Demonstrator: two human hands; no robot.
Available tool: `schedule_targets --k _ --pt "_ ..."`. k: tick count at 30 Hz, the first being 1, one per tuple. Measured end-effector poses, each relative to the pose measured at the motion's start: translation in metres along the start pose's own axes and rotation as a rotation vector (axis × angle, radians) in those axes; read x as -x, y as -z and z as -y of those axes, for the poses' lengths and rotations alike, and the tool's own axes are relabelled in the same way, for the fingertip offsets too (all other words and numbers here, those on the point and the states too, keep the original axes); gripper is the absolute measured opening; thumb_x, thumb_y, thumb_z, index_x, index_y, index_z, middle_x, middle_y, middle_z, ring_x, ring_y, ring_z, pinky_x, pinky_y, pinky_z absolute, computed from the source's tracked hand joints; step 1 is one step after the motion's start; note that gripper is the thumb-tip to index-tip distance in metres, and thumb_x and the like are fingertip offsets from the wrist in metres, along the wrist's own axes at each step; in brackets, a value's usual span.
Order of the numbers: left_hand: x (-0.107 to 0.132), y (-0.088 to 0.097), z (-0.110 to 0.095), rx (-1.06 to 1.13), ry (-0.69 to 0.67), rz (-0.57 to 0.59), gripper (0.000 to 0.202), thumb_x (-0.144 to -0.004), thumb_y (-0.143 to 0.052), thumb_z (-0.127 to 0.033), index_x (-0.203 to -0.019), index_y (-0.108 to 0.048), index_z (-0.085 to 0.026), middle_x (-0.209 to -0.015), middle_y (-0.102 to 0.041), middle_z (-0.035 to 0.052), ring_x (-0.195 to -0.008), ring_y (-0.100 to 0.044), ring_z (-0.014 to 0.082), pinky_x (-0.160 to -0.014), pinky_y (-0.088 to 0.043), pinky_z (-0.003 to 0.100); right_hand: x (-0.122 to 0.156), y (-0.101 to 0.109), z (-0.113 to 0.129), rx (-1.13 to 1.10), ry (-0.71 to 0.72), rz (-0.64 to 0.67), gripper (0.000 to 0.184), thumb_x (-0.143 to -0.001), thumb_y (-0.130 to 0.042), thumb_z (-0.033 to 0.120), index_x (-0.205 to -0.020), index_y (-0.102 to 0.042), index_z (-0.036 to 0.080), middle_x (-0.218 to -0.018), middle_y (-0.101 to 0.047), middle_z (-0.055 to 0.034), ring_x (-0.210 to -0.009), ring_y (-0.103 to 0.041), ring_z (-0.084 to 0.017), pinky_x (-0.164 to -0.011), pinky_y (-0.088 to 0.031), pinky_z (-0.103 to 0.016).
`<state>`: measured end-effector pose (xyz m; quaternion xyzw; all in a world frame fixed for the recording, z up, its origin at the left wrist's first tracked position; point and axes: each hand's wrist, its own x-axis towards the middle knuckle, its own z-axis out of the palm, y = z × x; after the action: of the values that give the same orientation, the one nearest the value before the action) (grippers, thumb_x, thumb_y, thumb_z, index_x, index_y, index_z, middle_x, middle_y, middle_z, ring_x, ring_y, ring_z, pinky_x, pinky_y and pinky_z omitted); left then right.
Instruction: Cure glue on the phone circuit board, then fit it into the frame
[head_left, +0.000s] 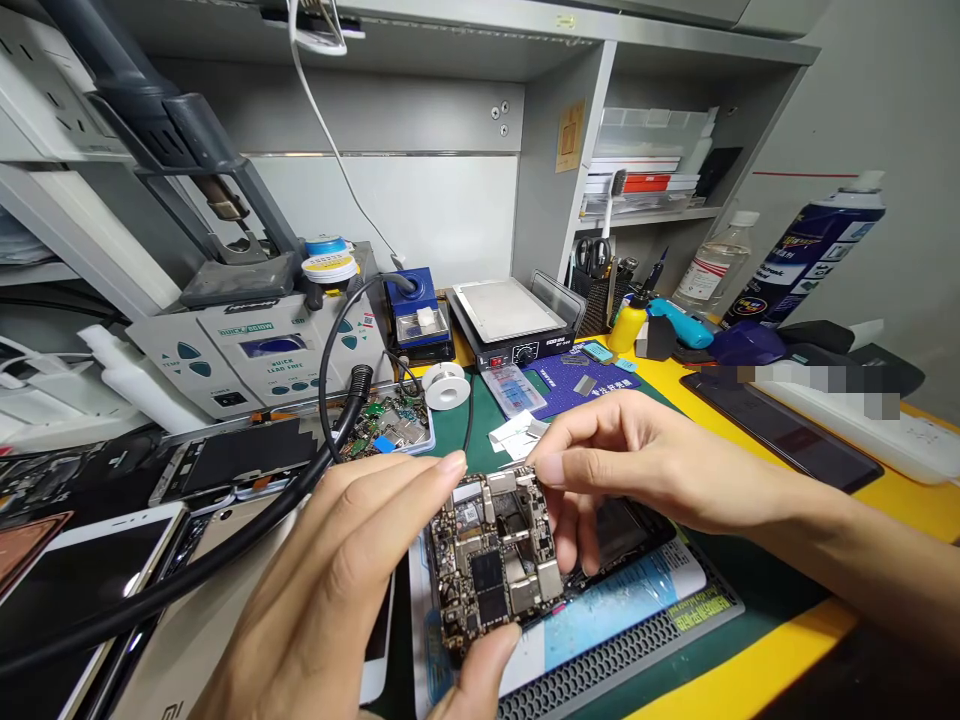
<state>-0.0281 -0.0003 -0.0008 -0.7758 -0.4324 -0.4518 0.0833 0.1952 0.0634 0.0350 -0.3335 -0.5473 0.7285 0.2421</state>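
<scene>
A phone circuit board (491, 585) is held up and tilted toward me, its chips and metal shields facing up. My left hand (337, 590) grips it between the fingers at its upper left and the thumb at its lower edge. At the board's upper right corner, my right hand (630, 465) pinches with thumb and index finger. A thin pale sliver beside those fingertips is too small to name. Below the board lies a phone (630, 535) with a dark face, partly hidden by my right hand, on a blue and white work pad (600, 625).
A thick black hose (247, 540) crosses the left side over several phones. Behind stand a hot air station (262, 350), a solder spool (445, 386), a tray of board scraps (390, 420) and a heating plate (510, 315). Bottles and a spray can (806, 250) stand at right.
</scene>
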Motion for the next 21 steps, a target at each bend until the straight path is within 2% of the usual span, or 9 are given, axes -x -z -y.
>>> schedule_targets --k 12,18,21 --pt "0.001 0.002 0.006 0.023 -0.067 0.023 0.067 -0.069 -0.072 -0.009 -0.134 -0.053 -0.015 -0.12 -0.064 0.0049 -0.114 -0.061 0.0233 -0.1 -0.051 0.034 0.001 0.001 -0.002 0.015 0.012 0.026 0.026 -0.09 -0.069 0.036 -0.086 -0.065 0.011 -0.073 -0.072 -0.0054 -0.061 -0.071 -0.013 -0.058 -0.059 -0.024" --pt "0.003 0.007 0.019 0.015 -0.164 0.094 0.067 -0.075 -0.071 -0.019 -0.139 -0.048 -0.02 -0.123 -0.065 0.0077 -0.115 -0.061 0.0288 -0.098 -0.054 0.043 0.002 -0.001 0.0 0.038 -0.012 0.003 0.031 -0.087 -0.071 0.041 -0.084 -0.064 0.011 -0.066 -0.071 -0.0056 -0.06 -0.071 -0.014 -0.059 -0.058 -0.025" --pt "0.001 0.008 0.021 0.013 -0.221 0.106 0.071 -0.073 -0.073 -0.016 -0.14 -0.047 -0.015 -0.124 -0.064 0.0096 -0.118 -0.059 0.0291 -0.101 -0.052 0.043 0.001 -0.002 0.001 0.066 -0.012 -0.013 0.031 -0.087 -0.071 0.042 -0.084 -0.065 0.012 -0.066 -0.071 -0.0056 -0.059 -0.07 -0.014 -0.059 -0.058 -0.025"
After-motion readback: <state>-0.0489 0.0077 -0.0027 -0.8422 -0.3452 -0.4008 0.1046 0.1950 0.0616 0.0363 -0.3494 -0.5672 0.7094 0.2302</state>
